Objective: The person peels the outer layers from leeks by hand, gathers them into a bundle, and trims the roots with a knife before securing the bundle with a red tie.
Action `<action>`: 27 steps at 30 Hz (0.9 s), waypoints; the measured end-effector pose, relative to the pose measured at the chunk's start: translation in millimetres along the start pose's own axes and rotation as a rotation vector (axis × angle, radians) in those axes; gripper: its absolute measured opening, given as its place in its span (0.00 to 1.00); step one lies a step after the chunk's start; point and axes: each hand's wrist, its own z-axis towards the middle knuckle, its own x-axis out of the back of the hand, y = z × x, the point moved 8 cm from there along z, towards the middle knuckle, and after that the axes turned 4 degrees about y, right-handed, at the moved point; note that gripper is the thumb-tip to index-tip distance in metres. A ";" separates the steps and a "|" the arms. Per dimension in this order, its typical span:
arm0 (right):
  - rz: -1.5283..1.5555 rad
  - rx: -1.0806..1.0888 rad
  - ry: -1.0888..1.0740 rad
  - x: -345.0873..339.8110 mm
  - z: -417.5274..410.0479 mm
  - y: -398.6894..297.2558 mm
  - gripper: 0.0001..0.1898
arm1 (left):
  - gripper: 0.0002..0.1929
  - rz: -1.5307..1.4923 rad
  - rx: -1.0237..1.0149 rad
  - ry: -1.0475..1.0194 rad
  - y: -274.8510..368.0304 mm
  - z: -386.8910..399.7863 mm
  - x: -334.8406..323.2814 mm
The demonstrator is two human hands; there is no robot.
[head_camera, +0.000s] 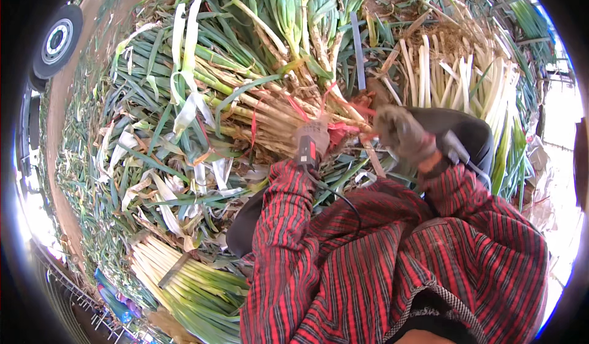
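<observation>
My left hand point(316, 134), in a greyish work glove with a small device strapped at the wrist, is closed at the root end of a bundle of unpeeled leeks or large green onions point(257, 114). Red plastic twine point(341, 131) bunches out beside its fingers. My right hand point(401, 130), gloved and blurred by motion, is closed near strands of the same twine just right of the bundle; its fingertips are partly hidden. More soil-stained stalks with green leaves point(301, 35) lie beyond my hands, their roots towards me.
Peeled white stalks with roots point(441, 72) are piled at the right. A bundle bound with a grey band point(176, 269) lies lower left. Stripped leaves point(170, 187) litter the ground. A pale flat strip point(358, 51) stands among the stalks. A vehicle wheel point(57, 41) shows far left.
</observation>
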 end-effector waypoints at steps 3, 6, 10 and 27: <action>0.028 0.113 0.084 7.8 -16.4 10.9 0.17 | 0.15 -0.180 -0.101 0.149 29.8 5.4 13.0; -0.413 0.096 -0.100 -7.7 -1.2 -7.4 0.17 | 0.18 -0.365 0.009 0.095 10.7 12.8 17.5; -0.161 0.062 0.036 3.8 46.3 -41.6 0.14 | 0.18 -0.403 0.132 0.171 -46.6 -0.5 1.4; -0.617 -0.036 0.404 117.4 140.8 94.8 0.10 | 0.21 -1.124 0.065 0.759 -65.0 21.6 51.6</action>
